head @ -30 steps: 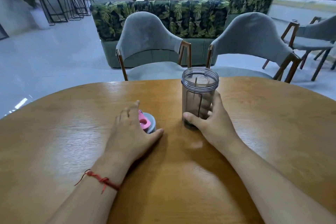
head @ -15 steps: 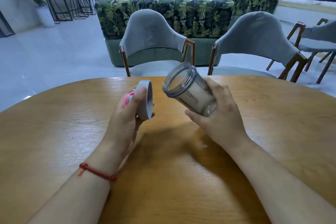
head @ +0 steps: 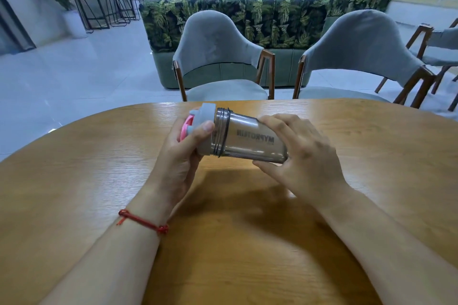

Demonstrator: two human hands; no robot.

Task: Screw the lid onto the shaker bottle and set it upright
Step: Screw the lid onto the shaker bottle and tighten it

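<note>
The clear smoky shaker bottle (head: 250, 140) lies on its side in the air above the round wooden table (head: 104, 181), its mouth pointing left. The grey lid (head: 207, 112) with a pink flip cap (head: 185, 127) sits against the threaded mouth. My left hand (head: 182, 156) grips the lid, thumb pressed on its rim. My right hand (head: 301, 156) wraps the bottle's base end from the right, fingers over the top, thumb underneath. Dark printed lettering on the bottle reads upside down.
Two grey upholstered chairs (head: 218, 57) (head: 359, 57) stand at the table's far edge, with a leaf-patterned sofa (head: 247, 22) behind them. Two people sit beyond the sofa. Another chair (head: 438, 49) stands at the far right. A red string bracelet (head: 141, 221) circles my left wrist.
Both hands lifted the lid and the bottle off the table, tipped the bottle sideways and brought them together; the lid now sits on the bottle's mouth.
</note>
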